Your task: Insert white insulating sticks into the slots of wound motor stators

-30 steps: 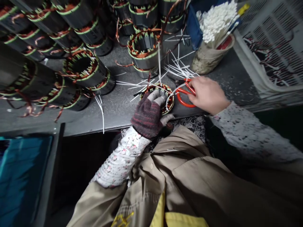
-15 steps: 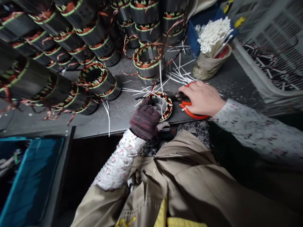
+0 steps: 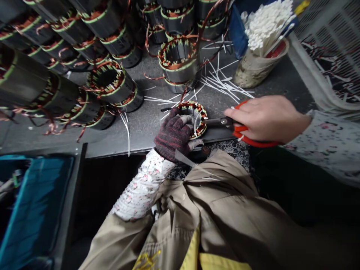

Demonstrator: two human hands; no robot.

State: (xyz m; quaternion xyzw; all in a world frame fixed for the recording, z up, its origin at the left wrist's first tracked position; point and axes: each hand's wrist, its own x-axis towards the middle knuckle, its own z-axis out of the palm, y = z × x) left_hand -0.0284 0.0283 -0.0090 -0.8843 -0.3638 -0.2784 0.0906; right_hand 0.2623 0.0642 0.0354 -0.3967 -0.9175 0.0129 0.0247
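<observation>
While both hands work at the bench edge, the scene reads like this:

left hand: in a dark knit glove, fingers curled and pressed on the near rim of the small motor coil, gripping it from the left side.
right hand: bare, fingers wrapped tight round the red handles of the scissors.
scissors: blades point left, tips at the right rim of the small motor coil; can't tell if blades are apart or together.
small motor coil: sits flat on the grey bench, right at its near edge, between the two hands; copper windings and white strips show on top.
loose white strips: scattered on the bench just behind the coil.
cup of white strips: upright, back right, well apart from the hands.
bigger coil: stands just behind the small one, apart from it.
stacked coils: piled on their sides, back left.
blue bin: below the bench, left.
white crate: far right.
sleeves: floral, tan apron below.
</observation>
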